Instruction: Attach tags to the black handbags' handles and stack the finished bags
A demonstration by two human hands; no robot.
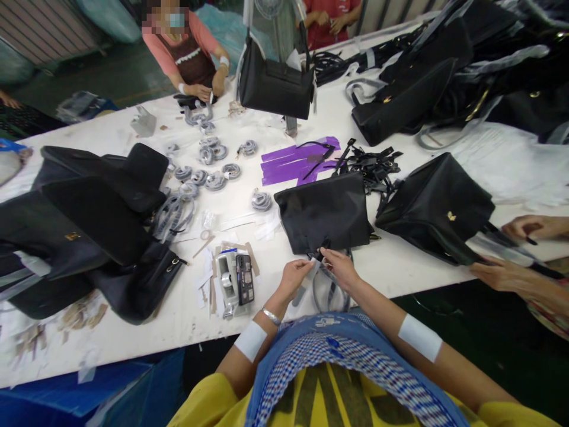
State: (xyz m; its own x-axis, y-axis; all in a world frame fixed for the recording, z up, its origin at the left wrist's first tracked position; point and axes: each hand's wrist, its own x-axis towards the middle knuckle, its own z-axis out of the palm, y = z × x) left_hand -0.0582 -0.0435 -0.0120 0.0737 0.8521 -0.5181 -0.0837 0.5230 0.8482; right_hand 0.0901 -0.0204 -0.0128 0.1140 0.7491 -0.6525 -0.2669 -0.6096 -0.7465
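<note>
A black handbag lies on the table right in front of me, its near edge close to my hands. My left hand is closed in a pinch on a whitish translucent strip. Beside it, my right hand pinches at the dark strap end by the bag's near edge; the exact grip is too small to make out. A strap wrapped in greyish film hangs in a loop below my hands, at the table's front edge.
A tape dispenser and a phone lie left of my hands. Black bags pile up at the left. Wrapped strap coils, purple sheets and black straps lie beyond. A co-worker's hands hold another bag.
</note>
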